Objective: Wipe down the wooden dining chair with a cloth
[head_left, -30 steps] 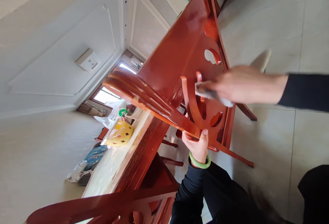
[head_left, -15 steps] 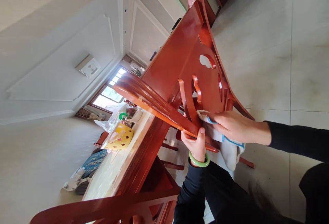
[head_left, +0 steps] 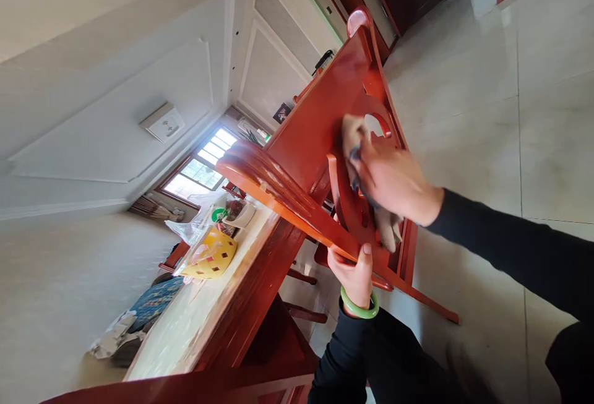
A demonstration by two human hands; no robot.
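The view is tipped sideways, with the floor at the right. A glossy red-brown wooden chair (head_left: 315,113) fills the middle. My left hand (head_left: 355,274), with a green bangle (head_left: 359,311) on the wrist, grips the end of the chair's curved top rail (head_left: 269,184). My right hand (head_left: 394,181) is closed on a beige cloth (head_left: 351,130) and presses it against the carved back panel, beside a round cut-out. The cloth's tail hangs out below my palm.
A long table (head_left: 208,317) with a pale top and red-brown frame stands beside the chair, bearing a yellow box (head_left: 211,258), plastic bags and a bowl. Another chair's rail (head_left: 185,385) crosses the bottom edge. Pale floor tiles (head_left: 510,82) lie at the right, dark cabinets beyond.
My right hand has slid the cloth from the lower back panel near my left hand up along the carving toward the round cut-out. My left hand kept its grip on the rail.
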